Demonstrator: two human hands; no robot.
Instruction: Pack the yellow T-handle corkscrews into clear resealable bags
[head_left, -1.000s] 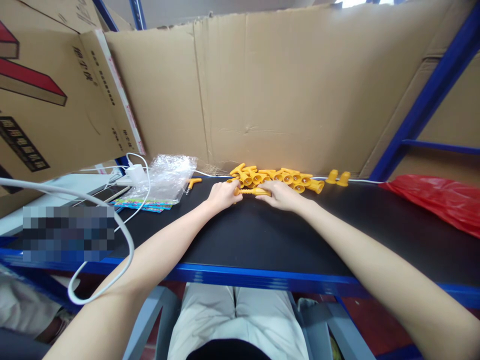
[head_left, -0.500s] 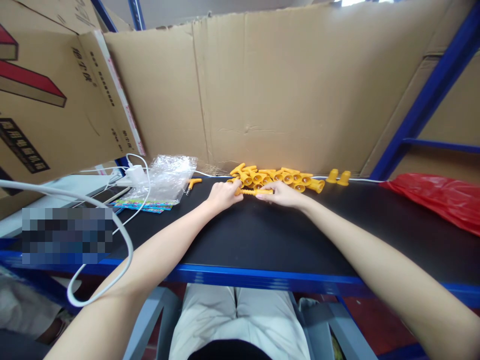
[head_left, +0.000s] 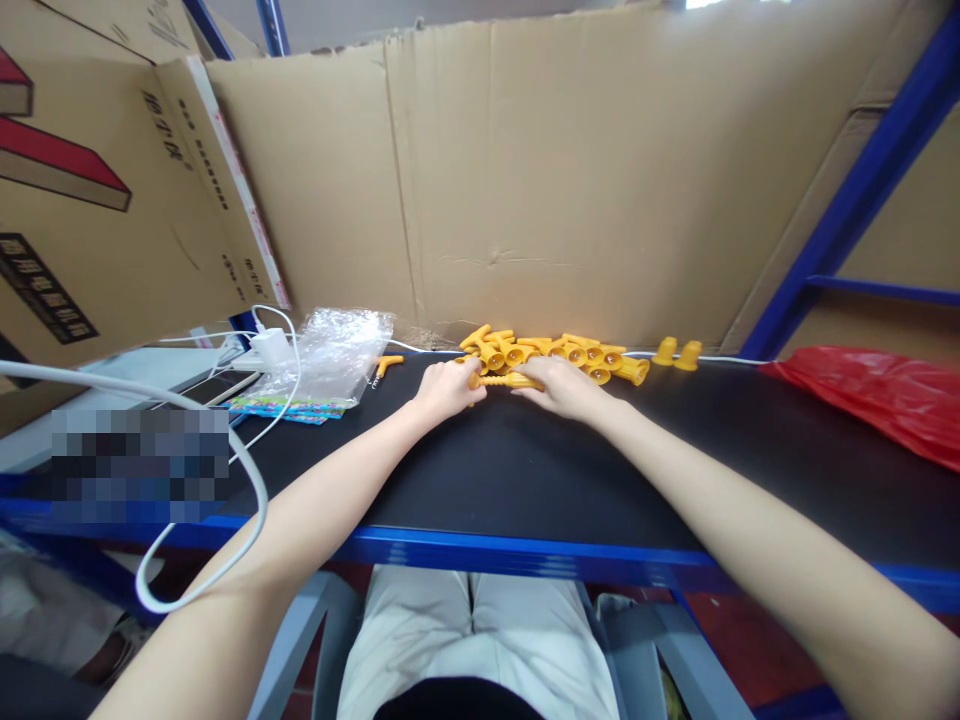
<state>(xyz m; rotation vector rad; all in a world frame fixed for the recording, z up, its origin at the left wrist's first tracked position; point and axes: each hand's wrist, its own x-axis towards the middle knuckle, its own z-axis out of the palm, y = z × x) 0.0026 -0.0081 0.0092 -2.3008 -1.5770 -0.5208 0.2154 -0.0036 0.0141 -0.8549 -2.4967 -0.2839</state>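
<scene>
Between my two hands is a yellow plastic corkscrew [head_left: 498,381], held level just above the black tabletop, its ribbed shaft showing. My left hand [head_left: 448,390] is closed around the handle end. On the other end, my right hand [head_left: 556,388] is closed, its fingers covering most of that part. Right behind my hands lies a pile of similar yellow corkscrews [head_left: 574,355] with T-shaped handles and bell-shaped ends. A loose T-handle [head_left: 389,361] with a metal spiral lies left of my left hand. Two yellow bell-shaped cups [head_left: 677,354] stand upright to the right of the pile.
A clear plastic bag [head_left: 337,345] lies on the left over colourful sheets, beside a white charger [head_left: 271,347]. A white cable [head_left: 259,490] loops over my left forearm. A red plastic bag [head_left: 877,395] lies at the right. Cardboard [head_left: 600,180] stands behind the table.
My right hand has shifted its grip, its fingers now reaching further over the corkscrew's end. My left hand stays nearly in place.
</scene>
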